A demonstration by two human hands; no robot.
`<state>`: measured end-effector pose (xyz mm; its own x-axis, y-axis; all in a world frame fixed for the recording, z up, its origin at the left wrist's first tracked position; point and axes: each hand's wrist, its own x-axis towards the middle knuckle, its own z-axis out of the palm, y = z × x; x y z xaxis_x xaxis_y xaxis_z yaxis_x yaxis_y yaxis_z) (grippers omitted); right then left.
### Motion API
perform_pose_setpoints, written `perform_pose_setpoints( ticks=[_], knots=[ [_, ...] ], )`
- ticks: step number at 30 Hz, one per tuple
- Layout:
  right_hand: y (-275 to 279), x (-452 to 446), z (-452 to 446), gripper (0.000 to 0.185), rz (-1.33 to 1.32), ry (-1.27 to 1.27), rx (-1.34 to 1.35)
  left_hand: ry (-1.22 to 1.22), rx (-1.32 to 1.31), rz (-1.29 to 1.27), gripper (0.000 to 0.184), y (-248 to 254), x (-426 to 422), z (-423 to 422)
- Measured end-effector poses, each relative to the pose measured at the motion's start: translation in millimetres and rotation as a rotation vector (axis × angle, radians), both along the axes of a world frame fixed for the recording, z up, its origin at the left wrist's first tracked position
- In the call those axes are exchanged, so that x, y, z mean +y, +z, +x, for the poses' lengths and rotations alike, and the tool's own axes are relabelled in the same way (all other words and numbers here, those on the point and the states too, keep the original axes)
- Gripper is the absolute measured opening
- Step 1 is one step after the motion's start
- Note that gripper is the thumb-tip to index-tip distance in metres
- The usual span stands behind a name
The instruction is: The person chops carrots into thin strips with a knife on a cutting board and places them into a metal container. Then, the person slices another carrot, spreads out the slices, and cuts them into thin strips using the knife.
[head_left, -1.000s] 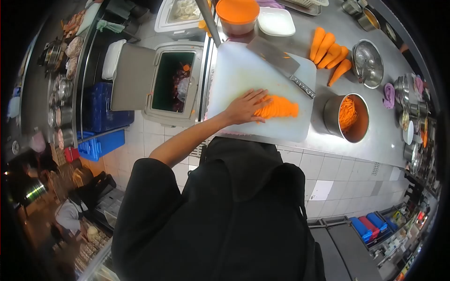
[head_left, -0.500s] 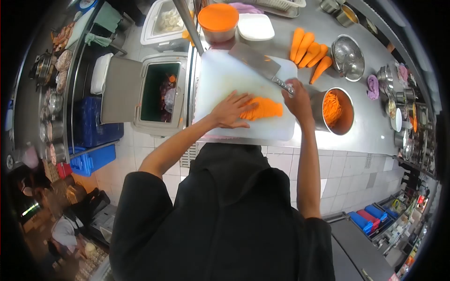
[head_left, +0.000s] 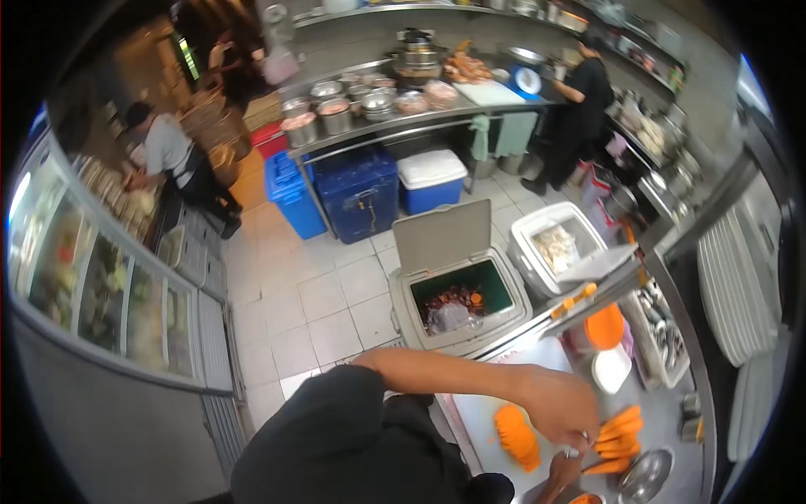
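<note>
My left hand (head_left: 561, 406) reaches across the cutting board (head_left: 472, 417), its back toward me and its fingertips mostly hidden, close to my right hand. My right hand (head_left: 561, 475) is at the lower edge of view, closed on the knife (head_left: 573, 451); only a bit of its handle shows and the blade is hidden. Sliced carrot (head_left: 516, 438) lies fanned in a heap on the board beside my left hand. Several whole carrots (head_left: 620, 434) lie to the right of both hands.
A metal colander (head_left: 646, 476) and a pot of shredded carrot (head_left: 586, 499) stand close by. An open bin (head_left: 512, 315) is left of the counter. Orange-lidded (head_left: 604, 326) and white-lidded (head_left: 611, 370) containers stand beyond the board. Co-workers (head_left: 583, 105) (head_left: 172, 147) are farther off.
The view has swung left toward the bin and the room. My left hand has left the sliced carrot and moved over beside my right hand and the knife.
</note>
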<state>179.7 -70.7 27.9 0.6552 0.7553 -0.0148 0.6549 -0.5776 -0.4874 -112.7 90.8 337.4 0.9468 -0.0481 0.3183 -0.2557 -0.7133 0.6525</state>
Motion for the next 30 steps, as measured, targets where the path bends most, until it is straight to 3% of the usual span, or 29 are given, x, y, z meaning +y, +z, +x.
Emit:
perform_pose_setpoints(
  ticks=[2, 4, 5, 9, 11, 21, 24, 25, 26, 27, 28, 30],
  knots=[
    [-3.8, 2.5, 1.6, 0.070, -0.006, 0.002, -0.005, -0.004, 0.133, 0.245, 0.022, 74.2, -13.8, -24.9],
    [-3.9, 0.4, 3.9, 0.067, 0.006, 0.003, -0.006, -0.046, -0.024, 0.537, 0.022, 118.0, -26.4, -46.4],
    [-6.0, -2.8, 6.6, 0.065, 0.009, 0.001, -0.005, -0.049, -0.025, 0.530, 0.022, 125.2, -30.1, -49.1],
    [-11.8, -23.9, 15.9, 0.059, 0.041, -0.004, -0.011, -0.300, -0.663, 0.369, 0.019, 133.5, -42.2, -44.0],
    [-15.5, -42.0, 20.1, 0.056, 0.048, -0.011, -0.016, -0.322, -0.795, 0.287, 0.019, 132.1, -45.5, -38.5],
    [-21.8, -84.3, 8.4, 0.042, 0.137, -0.075, -0.020, -0.494, -0.655, -0.031, 0.023, 98.3, -44.8, 2.6],
    [-32.3, -104.7, 10.0, 0.038, 0.161, -0.043, -0.042, -0.596, -0.340, -0.082, 0.025, 45.9, -38.2, 47.9],
    [-47.5, -108.2, 19.4, 0.052, 0.210, 0.039, -0.128, -0.606, -0.137, -0.049, 0.026, 12.7, -36.8, 69.5],
    [9.1, -98.4, 7.7, 0.051, -0.002, -0.066, 0.244, -0.599, 0.070, 0.062, 0.023, -36.0, -34.5, 97.1],
    [-6.4, -102.9, 8.9, 0.051, 0.104, 0.022, 0.025, -0.484, 0.521, 0.061, 0.024, -45.6, -35.5, 113.2],
    [-21.0, -107.9, 9.3, 0.051, 0.197, 0.084, -0.222, -0.356, 0.505, -0.036, 0.020, -110.4, -27.8, 125.0],
    [19.6, -117.1, -25.9, 0.049, 0.124, -0.038, -0.122, -0.048, 0.452, 0.032, 0.017, -207.0, -38.4, 134.4]
  ],
)
